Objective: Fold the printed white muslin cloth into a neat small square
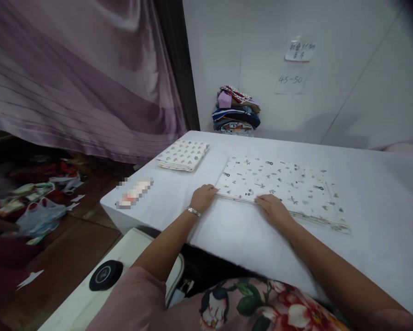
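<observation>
A white cloth with small dark prints (282, 184) lies folded flat on the white table (248, 234). My left hand (203, 196) grips its near left corner with curled fingers; a silver bracelet sits on that wrist. My right hand (273, 208) rests on the cloth's near edge, fingers bent and pressing or pinching the layered edge. Both forearms reach in from the lower part of the view.
A second folded printed cloth (183, 155) lies at the table's far left. A pile of folded colourful fabrics (236, 110) stands against the white wall. A blurred small object (134, 193) lies near the left edge. A purple curtain (82, 78) hangs left; bags litter the floor (37, 211).
</observation>
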### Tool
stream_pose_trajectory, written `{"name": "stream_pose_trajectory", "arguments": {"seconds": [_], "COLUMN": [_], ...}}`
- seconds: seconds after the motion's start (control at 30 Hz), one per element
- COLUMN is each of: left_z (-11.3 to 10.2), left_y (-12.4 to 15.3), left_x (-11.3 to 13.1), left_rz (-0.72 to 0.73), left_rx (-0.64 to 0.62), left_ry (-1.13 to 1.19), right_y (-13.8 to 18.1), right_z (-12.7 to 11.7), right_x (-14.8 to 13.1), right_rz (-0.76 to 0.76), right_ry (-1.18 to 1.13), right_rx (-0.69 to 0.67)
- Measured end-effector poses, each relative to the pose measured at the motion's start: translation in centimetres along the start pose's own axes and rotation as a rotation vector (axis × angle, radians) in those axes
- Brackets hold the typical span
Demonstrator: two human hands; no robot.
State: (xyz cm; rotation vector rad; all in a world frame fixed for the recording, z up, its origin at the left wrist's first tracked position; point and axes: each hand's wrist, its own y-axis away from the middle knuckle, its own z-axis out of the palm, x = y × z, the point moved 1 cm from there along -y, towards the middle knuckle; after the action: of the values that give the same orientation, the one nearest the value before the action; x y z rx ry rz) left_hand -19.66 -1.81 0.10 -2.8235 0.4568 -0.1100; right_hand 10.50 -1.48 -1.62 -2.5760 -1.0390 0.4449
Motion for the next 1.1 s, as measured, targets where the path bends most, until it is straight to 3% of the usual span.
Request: {"name": "stream_pose_trajectory", "arguments": {"seconds": [0.2, 0.33, 0.47, 0.6, 0.77, 0.83, 0.97, 1.1], "left_z": [-1.5, -1.7, 0.9, 3.3, 3.3, 2.9, 2.7, 2.9], "left_y": [-1.2, -3.4, -5.0, -5.5, -5.6, -5.7, -5.7, -5.7], "left_x": [1.7, 6.6, 11.0, 12.0, 11.6, 11.8, 12.1, 12.0], "left_rz": [-0.005, 0.183, 0.34, 0.331, 0.308, 0.297, 0.287, 0.29], "left_rx": [0.029, 0.121, 0.048, -0.061, -0.126, -0.148, -0.163, -0.162], "left_ry": [0.018, 0.117, 0.164, 0.135, 0.107, 0.093, 0.085, 0.082], "right_y": [-0.5, -1.1, -0.7, 3.3, 12.4, 15.7, 18.9, 17.8], "right_z": [0.2, -0.1, -1.1, -3.9, -8.4, -10.0, -12.1, -12.0], "right_x": [-0.1, -0.4, 0.5, 2.8, 6.9, 8.2, 9.5, 9.3], "right_rz": [0.036, 0.068, 0.079, 0.172, 0.306, 0.419, 0.853, 1.128], "right_ry": [-0.013, -0.017, 0.012, 0.08, 0.141, 0.148, -0.005, -0.389], "right_rx": [-0.002, -0.006, -0.023, -0.01, 0.123, 0.214, 0.425, 0.335]}}
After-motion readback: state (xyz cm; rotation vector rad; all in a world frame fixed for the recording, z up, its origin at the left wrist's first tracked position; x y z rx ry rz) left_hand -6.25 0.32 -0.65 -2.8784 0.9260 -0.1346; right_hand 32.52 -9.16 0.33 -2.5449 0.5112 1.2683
